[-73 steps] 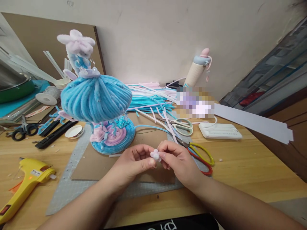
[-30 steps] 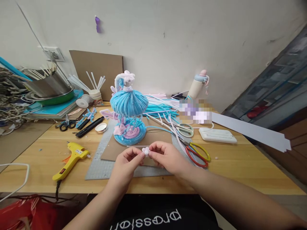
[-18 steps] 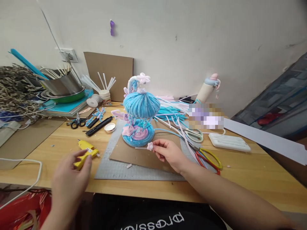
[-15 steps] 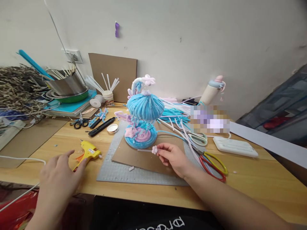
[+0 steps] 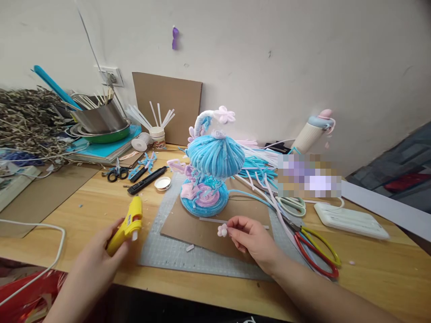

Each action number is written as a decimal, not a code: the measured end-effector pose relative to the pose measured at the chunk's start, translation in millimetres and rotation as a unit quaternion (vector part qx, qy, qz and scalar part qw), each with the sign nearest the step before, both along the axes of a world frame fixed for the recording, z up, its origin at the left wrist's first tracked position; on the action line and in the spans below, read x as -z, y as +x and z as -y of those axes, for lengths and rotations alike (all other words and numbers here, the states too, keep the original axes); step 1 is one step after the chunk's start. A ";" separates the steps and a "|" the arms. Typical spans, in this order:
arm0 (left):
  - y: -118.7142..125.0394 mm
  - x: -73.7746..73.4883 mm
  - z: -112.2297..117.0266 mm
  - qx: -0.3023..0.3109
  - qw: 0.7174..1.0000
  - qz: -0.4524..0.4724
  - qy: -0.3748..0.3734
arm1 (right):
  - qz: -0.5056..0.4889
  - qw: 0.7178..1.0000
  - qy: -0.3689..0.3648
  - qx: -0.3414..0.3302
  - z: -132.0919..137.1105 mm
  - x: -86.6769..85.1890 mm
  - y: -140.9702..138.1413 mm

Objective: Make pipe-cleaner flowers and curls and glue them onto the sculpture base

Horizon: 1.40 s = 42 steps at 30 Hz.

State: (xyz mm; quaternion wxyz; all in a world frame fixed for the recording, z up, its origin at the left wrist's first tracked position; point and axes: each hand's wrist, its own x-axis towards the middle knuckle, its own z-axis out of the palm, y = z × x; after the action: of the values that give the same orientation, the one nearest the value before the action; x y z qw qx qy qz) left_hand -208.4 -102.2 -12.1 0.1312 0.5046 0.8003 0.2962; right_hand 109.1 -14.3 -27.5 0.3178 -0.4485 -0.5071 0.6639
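My left hand (image 5: 101,255) is wrapped round the handle of a yellow hot glue gun (image 5: 129,224), at the left of the grey cutting mat (image 5: 158,251). Between thumb and fingertips, my right hand (image 5: 251,237) pinches a small pale pink flower (image 5: 222,230) above a piece of brown cardboard (image 5: 191,233). Behind the flower stands a lamp-shaped craft of fuzzy pipe cleaners (image 5: 215,154), with a blue pleated shade, a round blue and pink base and a pink flower on its curved top. A thin translucent stick (image 5: 212,220) lies on the cardboard, partly behind my right hand.
Red and yellow-handled scissors (image 5: 318,251) and pale green-handled scissors (image 5: 291,206) lie right, near loose pipe cleaners (image 5: 259,168). A black utility knife (image 5: 146,180), small black scissors (image 5: 117,171) and a round lid (image 5: 163,183) lie left. A white power bank-like box (image 5: 352,220) sits far right.
My left hand has closed on the glue gun and raised it from the table. My right hand still holds the flower, slightly nearer to me. The camera view has shifted a little.
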 end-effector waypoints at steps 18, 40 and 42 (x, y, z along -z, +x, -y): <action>126.6 -14.0 6.3 0.326 0.886 0.305 0.125 | -0.375 0.841 -0.333 -0.201 8.7 -10.4 11.4; 132.9 -2.7 4.3 0.389 0.847 0.335 0.141 | -0.440 0.803 -0.310 -0.257 13.1 -9.5 13.5; 133.1 -1.4 4.5 0.386 0.851 0.324 0.145 | -0.442 0.803 -0.308 -0.255 13.2 -8.7 13.2</action>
State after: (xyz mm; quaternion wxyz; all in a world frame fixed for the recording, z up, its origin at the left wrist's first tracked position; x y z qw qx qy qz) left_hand -75.3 -106.6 -10.6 0.4119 0.6620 0.4008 0.4811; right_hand 122.2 -27.5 -18.9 0.1721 -0.0350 -0.1760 0.9686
